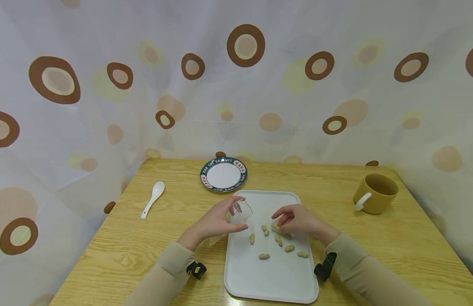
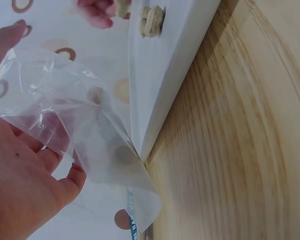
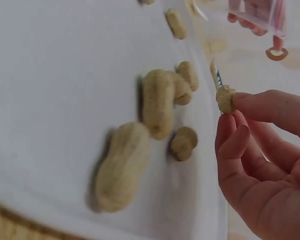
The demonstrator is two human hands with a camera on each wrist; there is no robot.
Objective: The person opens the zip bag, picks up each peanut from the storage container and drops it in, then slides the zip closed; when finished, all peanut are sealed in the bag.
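Note:
My left hand [image 1: 215, 222] holds a clear plastic bag [image 2: 102, 145] above the left edge of the white tray [image 1: 271, 280], its thumb and fingers spread round the bag's mouth. Brownish spots show through the film; I cannot tell whether anything is inside. Over the tray's right side, my right hand [image 1: 303, 221] pinches a peanut [image 3: 225, 100] between thumb and fingertips. Several unshelled peanuts [image 3: 122, 167] lie scattered on the tray, some touching one another in the right wrist view.
Behind the tray lies a round plate [image 1: 223, 175] with a dark lettered rim. A white spoon [image 1: 153, 199] rests at the left of the wooden table [image 1: 118, 263]. A mustard-coloured mug [image 1: 374, 195] stands at the far right. A patterned curtain [image 1: 274, 97] hangs behind.

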